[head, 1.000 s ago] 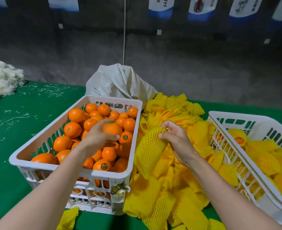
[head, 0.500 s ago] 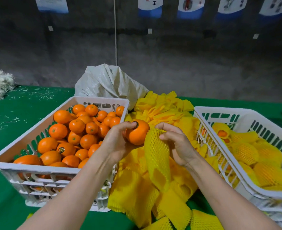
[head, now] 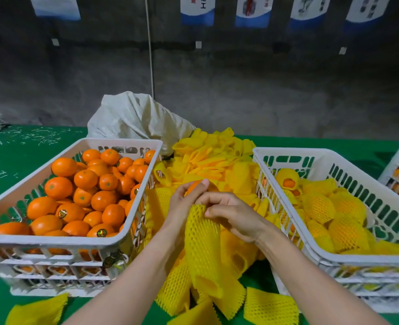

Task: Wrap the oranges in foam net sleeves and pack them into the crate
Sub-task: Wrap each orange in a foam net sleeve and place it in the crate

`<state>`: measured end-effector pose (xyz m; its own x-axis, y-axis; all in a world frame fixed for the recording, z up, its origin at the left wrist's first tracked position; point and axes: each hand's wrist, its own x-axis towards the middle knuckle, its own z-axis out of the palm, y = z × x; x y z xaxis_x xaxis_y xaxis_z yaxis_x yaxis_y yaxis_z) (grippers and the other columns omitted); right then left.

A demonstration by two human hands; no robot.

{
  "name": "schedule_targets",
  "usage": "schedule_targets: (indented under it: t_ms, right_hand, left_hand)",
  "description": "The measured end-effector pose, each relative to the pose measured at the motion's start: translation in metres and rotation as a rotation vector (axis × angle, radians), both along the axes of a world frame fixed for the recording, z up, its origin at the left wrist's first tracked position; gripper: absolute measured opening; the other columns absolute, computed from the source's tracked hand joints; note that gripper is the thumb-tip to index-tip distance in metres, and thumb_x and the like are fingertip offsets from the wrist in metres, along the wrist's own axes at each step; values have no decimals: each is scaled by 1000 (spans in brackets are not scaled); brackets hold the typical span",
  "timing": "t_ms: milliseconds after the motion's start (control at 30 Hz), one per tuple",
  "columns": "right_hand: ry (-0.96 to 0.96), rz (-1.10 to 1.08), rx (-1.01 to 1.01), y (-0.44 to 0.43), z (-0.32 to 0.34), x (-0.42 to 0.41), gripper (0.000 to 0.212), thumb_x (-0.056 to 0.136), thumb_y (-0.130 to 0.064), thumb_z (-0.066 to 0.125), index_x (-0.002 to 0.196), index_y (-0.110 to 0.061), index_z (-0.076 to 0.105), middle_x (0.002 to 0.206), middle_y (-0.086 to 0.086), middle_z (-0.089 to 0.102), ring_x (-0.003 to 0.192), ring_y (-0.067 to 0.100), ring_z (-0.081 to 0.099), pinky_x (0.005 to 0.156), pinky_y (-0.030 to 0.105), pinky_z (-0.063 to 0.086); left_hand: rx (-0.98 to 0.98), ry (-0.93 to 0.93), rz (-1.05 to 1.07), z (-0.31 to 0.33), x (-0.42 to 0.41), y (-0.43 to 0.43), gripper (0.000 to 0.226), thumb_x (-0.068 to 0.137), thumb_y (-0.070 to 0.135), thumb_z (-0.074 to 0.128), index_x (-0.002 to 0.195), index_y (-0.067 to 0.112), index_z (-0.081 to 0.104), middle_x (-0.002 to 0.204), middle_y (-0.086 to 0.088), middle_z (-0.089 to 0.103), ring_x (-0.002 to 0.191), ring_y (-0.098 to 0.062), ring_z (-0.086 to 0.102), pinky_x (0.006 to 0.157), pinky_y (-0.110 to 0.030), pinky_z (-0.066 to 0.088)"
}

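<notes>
Watching, head view | left hand (head: 184, 207) clasps a round glossy orange fruit (head: 191, 188), brought over from the white slatted crate of bare oranges (head: 53, 240) at 9 o'clock to dead centre | right hand (head: 231, 216) pinches the mouth of a yellow foam net sleeve (head: 201, 245) just beside it | sleeving looks imminent; white plastic packing crate (head: 287, 152) waits at 3 o'clock
</notes>
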<state>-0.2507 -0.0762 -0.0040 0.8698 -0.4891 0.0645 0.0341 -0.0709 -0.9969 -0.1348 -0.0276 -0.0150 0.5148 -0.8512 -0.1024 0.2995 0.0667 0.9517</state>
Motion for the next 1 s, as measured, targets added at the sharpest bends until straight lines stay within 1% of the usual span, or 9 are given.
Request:
schedule_targets:
  t_ms: [200, 333, 500, 567, 633, 733, 833, 900, 1000]
  right_hand:
    - [87, -189, -185, -11, 5, -13, 33, 85, 11, 51, 77, -19, 65, 62, -17, 63, 59, -8, 54, 60, 10, 42]
    - [0, -374, -309, -12, 0, -14, 27, 86, 11, 52, 83, -11, 65, 67, -13, 61, 59, -5, 54, 59, 14, 41]
    - [-88, -613, -432, -18, -13, -17, 12, 90, 5, 52, 93, 0, 63, 86, 5, 61, 77, 24, 55, 67, 19, 39]
    - [-97, -694, -429, -16, -20, -17, 10, 92, 3, 51, 93, -2, 60, 84, 15, 61, 77, 32, 52, 61, 17, 36]
    - [-133, -770, -425, -10, -24, -15, 12, 93, 0, 50, 88, -9, 57, 77, 6, 58, 67, 20, 50, 57, 15, 35]
    - [-200, -828, -413, 3, -30, -10, 21, 95, -10, 49, 83, -27, 50, 69, -6, 52, 59, 0, 49, 55, 16, 38]
    - [-191, -813, -422, 13, -38, -4, 22, 96, -13, 48, 84, -31, 47, 62, -4, 49, 53, 7, 45, 54, 32, 38]
    - [-200, -745, -417, 18, -45, -2, 17, 95, -16, 49, 84, -30, 48, 58, -7, 43, 50, 5, 38, 50, 25, 30]
    - [-236, -659, -291, 17, -46, -5, 11, 84, -31, 51, 80, -21, 52, 56, -12, 42, 52, 2, 33, 50, 19, 28]
  left_hand:
    - [-11, 144, -23, -5, -19, 4, 34, 87, 34, 61, 110, 8, 62, 99, -19, 67, 92, -31, 65, 82, -42, 52]
    - [-1, 180, -16, -7, -26, 1, 34, 88, 39, 57, 109, 13, 62, 101, -13, 69, 93, -27, 64, 84, -40, 49]
    - [19, 191, -162, -10, -23, 5, 55, 72, 52, 56, 116, 19, 60, 117, -9, 67, 109, -26, 64, 94, -45, 48]
    - [-3, 209, -218, -13, -23, 6, 63, 72, 38, 65, 128, 14, 51, 120, -14, 65, 106, -29, 64, 89, -44, 51]
    - [-22, 198, -165, -18, -23, 6, 71, 69, 17, 72, 133, 11, 42, 115, -16, 65, 93, -27, 66, 77, -39, 55]
    - [-105, 210, -109, -24, -28, 3, 67, 68, 24, 71, 130, 11, 50, 97, -8, 71, 75, -17, 69, 59, -27, 55]
    - [-178, 295, -77, -22, -32, 0, 65, 73, 40, 63, 134, 21, 51, 114, -5, 67, 100, -18, 67, 85, -34, 54]
    - [-110, 73, -9, -17, -31, -2, 60, 82, 51, 51, 137, 29, 47, 136, 0, 53, 123, -16, 52, 107, -40, 40]
    - [-32, -182, 69, -14, -29, -4, 53, 91, 55, 32, 129, 26, 52, 135, -1, 53, 122, -17, 50, 107, -36, 38]
